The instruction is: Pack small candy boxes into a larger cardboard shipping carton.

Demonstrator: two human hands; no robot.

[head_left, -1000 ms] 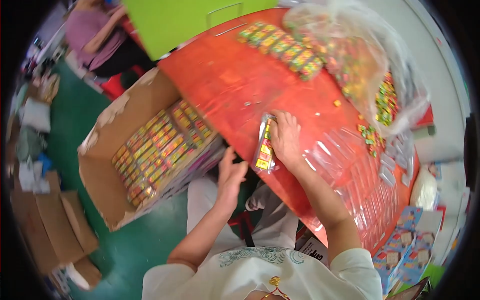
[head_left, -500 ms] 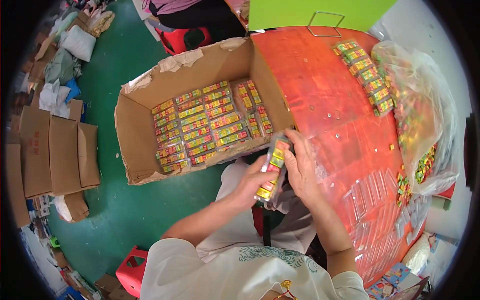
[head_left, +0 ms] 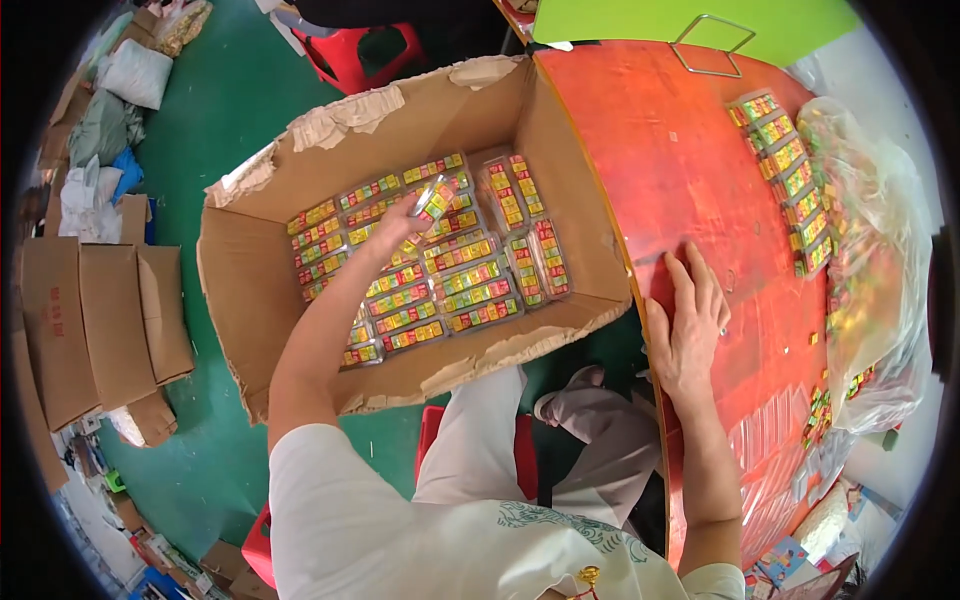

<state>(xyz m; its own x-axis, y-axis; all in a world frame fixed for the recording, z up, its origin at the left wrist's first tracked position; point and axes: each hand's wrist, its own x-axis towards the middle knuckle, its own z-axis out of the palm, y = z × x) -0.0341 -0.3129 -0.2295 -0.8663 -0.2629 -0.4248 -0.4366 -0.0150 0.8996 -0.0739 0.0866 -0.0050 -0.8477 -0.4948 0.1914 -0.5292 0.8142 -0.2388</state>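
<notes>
My left hand (head_left: 397, 225) reaches into a large open cardboard box (head_left: 245, 335) and grips a clear plastic pack of small colourful blocks (head_left: 434, 201), tilted above the packs below. Rows of similar filled packs (head_left: 400, 292) line the box's bottom; my forearm hides some at the left. On the red tabletop (head_left: 640, 150), close to its left edge, my right hand (head_left: 688, 325) rests with its fingers apart and nothing in them.
At the table's right lie a row of filled packs (head_left: 790, 180), a big clear bag of coloured pieces (head_left: 870, 260) and empty clear trays (head_left: 765, 435). Cardboard boxes (head_left: 105, 315) stand on the green floor at left. A red stool (head_left: 365, 55) is beyond the box.
Both hands were on the pack in front of me. My left hand has carried it over into the box; my right hand has let go and moved right onto the table.
</notes>
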